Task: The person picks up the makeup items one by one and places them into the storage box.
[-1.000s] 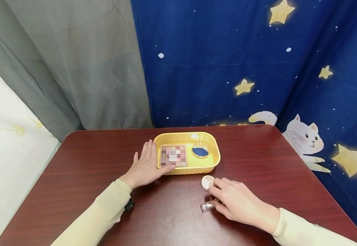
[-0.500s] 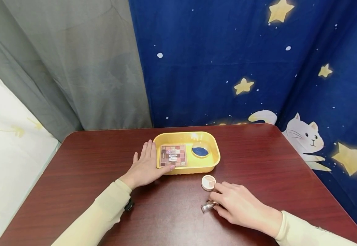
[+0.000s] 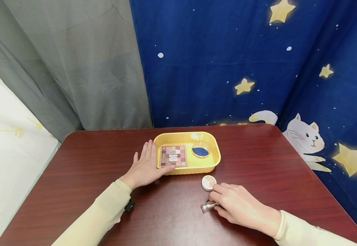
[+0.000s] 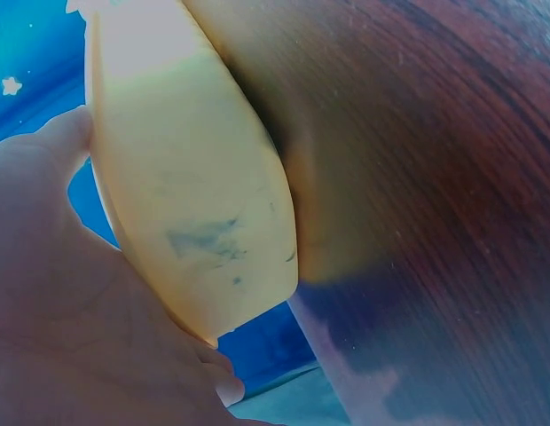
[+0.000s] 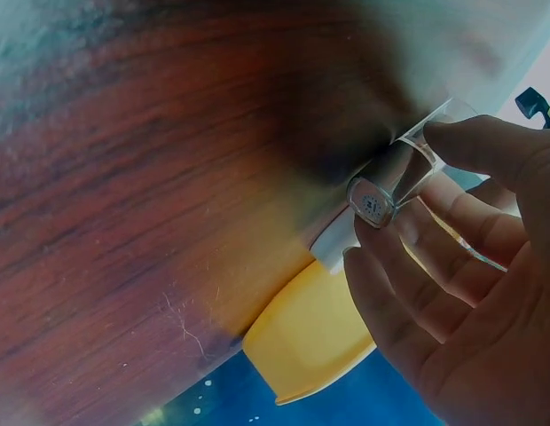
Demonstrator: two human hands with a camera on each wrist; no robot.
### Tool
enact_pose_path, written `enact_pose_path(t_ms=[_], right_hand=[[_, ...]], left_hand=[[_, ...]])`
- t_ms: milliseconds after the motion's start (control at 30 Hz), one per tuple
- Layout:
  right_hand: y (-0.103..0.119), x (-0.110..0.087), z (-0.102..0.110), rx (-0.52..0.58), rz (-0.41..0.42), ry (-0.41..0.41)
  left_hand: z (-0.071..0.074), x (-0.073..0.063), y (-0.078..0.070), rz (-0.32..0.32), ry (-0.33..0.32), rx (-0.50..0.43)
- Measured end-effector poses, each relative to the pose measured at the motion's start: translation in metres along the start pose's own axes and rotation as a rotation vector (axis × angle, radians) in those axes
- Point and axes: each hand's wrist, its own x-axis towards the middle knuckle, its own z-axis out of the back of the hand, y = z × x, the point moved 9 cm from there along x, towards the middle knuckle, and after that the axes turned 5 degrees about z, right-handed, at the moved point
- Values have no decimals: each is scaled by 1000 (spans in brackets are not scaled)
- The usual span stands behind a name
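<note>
My left hand lies along the left end of a yellow tray, fingers straight against its side and thumb over the near rim. Inside the tray are an eyeshadow palette and a round item with a shiny, blue-reflecting top. My right hand pinches a small lipstick tube, clear with a metallic brown part, low over the table. In the right wrist view, the lipstick tube's round end bears a printed label. A round white compact with pale sections sits at the right fingertips.
The dark red wooden table carries everything. Behind it hang a grey curtain and a blue curtain with stars and a cat. The tray stands near the back edge, the compact just in front of it.
My right hand has shifted slightly right, so more of the compact shows. The lipstick tube has turned a little in the fingers. My left hand and the tray stay put.
</note>
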Motion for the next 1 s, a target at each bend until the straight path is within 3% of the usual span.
enact_pose_path(t_ms=[467,1000], right_hand=[[0,11,4,4,6,9],[-7,40,28,94,-1,-34]], left_hand=[[-1,2,1,-2,-8,12],[0,2,2,-5,-24,13]])
